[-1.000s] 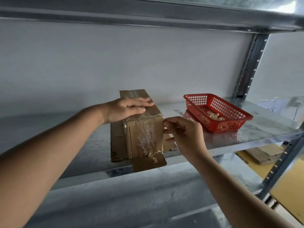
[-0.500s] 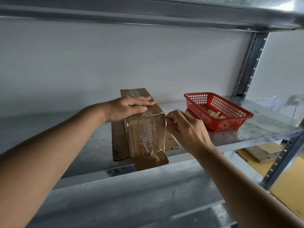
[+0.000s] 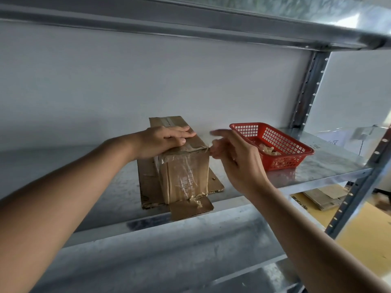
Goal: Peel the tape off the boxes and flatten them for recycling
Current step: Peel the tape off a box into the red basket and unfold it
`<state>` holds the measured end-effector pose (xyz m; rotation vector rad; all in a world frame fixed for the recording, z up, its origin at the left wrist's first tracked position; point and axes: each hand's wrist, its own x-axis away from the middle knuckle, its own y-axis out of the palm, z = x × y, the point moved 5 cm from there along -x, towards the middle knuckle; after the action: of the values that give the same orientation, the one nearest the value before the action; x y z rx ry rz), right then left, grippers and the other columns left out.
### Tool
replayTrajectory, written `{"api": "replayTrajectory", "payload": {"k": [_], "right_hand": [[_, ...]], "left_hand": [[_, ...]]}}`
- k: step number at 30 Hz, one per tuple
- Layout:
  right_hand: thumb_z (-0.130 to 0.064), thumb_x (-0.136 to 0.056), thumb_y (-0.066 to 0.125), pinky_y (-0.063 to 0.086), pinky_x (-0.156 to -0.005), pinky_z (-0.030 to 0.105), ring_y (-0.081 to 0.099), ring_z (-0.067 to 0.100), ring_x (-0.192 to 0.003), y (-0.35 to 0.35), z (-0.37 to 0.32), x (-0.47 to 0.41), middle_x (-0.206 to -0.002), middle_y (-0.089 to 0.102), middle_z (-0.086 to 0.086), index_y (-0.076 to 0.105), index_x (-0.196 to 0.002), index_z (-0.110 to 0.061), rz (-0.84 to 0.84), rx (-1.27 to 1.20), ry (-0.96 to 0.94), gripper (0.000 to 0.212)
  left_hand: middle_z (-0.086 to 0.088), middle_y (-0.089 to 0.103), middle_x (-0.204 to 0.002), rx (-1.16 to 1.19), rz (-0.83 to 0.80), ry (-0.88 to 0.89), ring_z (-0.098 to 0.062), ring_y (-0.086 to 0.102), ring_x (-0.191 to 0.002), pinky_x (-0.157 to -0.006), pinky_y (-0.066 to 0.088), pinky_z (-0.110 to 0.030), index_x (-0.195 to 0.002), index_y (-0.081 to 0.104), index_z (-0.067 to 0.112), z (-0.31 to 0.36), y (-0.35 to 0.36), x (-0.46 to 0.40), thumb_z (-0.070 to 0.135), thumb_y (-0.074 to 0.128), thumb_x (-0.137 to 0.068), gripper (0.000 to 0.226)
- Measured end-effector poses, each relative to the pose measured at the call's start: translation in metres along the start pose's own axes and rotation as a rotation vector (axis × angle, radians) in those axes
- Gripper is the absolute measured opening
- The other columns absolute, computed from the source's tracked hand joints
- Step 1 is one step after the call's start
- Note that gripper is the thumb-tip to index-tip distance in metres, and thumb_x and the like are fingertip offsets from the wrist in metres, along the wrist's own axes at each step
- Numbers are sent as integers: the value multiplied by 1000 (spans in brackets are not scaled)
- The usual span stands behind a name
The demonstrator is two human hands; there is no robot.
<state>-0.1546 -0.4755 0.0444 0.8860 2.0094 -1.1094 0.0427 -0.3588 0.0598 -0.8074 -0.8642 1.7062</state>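
Galvanised steel shelving unit (image 3: 317,163), viewed from below the shelf's front lip. On it, centred, stood a brown cardboard box (image 3: 184,176), bottom flaps splayed flat, clear packing tape (image 3: 186,178) across the near end panel. Just right, apart from the box, sat a red plastic basket (image 3: 275,144) with crumpled tape scraps (image 3: 267,149) inside. Further right and lower, a stack of flattened cardboard (image 3: 323,195).

Left hand (image 3: 163,140) lay flat on the box top, fingers straight, pressing down. Right hand (image 3: 234,157) was at the upper right corner, thumb and finger seemingly pinching a tape end; blurred, so not certain.

Possible trouble: tape tearing to slivers if pulled sharply, or the box sliding off the front edge should the pressing hand ease.

Against half a second earlier: right hand raised slightly, index finger now extended toward the basket; left hand and box unmoved.
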Motion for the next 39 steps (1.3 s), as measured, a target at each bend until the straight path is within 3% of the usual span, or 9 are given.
{"api": "replayTrajectory", "payload": {"k": [4,10,13,18,21,26,34,37,39], "right_hand": [[-31,-95,73,62,-81,34,73,5,-85,8,3,1,-92,75,-9,70,-129,-18,-55,-20,214,37],[-17,-88,82,47,-68,8,63,3,-69,7,-15,2,-90,73,-2,83,-104,-18,70,150,126,16],[-12,-89,79,54,-69,20,62,7,-73,6,-19,7,-97,68,2,83,-102,-16,157,134,111,14],[-7,-88,80,48,-73,12,61,10,-71,11,-40,2,-90,67,4,83,-98,-10,204,6,39,11],[-9,-92,75,56,-66,33,66,15,-73,11,-44,-3,-89,69,9,81,-98,-5,143,-320,170,9],[-26,-95,69,47,-56,30,57,20,-60,16,-41,-2,-78,63,24,76,-104,-1,47,-799,467,27],[-10,-97,65,46,-51,22,50,9,-48,30,-22,11,-79,60,10,66,-128,-4,-13,-1149,799,31],[-5,-91,71,48,-51,25,52,14,-50,41,-22,19,-77,63,10,57,-136,-17,-76,-1149,790,48],[-5,-92,73,46,-51,27,51,17,-53,41,-18,21,-77,64,12,62,-120,-13,-12,-1007,718,32]], "left_hand": [[21,29,-165,38,48,-29,2,18,-152,-125,7,-28,-143,54,46,3,1,2,32,48,-109,37],[20,32,-164,32,126,-73,-3,21,-153,-129,9,-37,-141,57,47,5,5,5,29,46,-110,37],[21,31,-164,6,150,-112,-6,22,-154,-128,11,-34,-139,56,53,7,7,7,34,43,-110,37],[18,27,-166,-142,185,-234,-14,26,-153,-121,20,-39,-141,51,55,16,13,7,46,28,-108,42],[8,33,-166,-195,197,-285,-21,33,-149,-119,23,-45,-142,53,42,21,16,5,43,27,-107,44],[13,23,-169,-190,191,-271,-18,22,-155,-125,13,-47,-154,37,47,18,15,6,48,24,-106,50],[17,21,-169,-145,191,-273,-16,18,-157,-128,9,-46,-148,42,57,14,16,2,50,26,-105,46],[16,21,-169,-133,201,-278,-16,18,-157,-128,10,-46,-148,44,55,13,15,1,49,26,-107,45],[17,21,-169,-92,201,-275,-16,18,-157,-128,9,-45,-146,46,57,13,16,1,48,30,-108,42]]}}
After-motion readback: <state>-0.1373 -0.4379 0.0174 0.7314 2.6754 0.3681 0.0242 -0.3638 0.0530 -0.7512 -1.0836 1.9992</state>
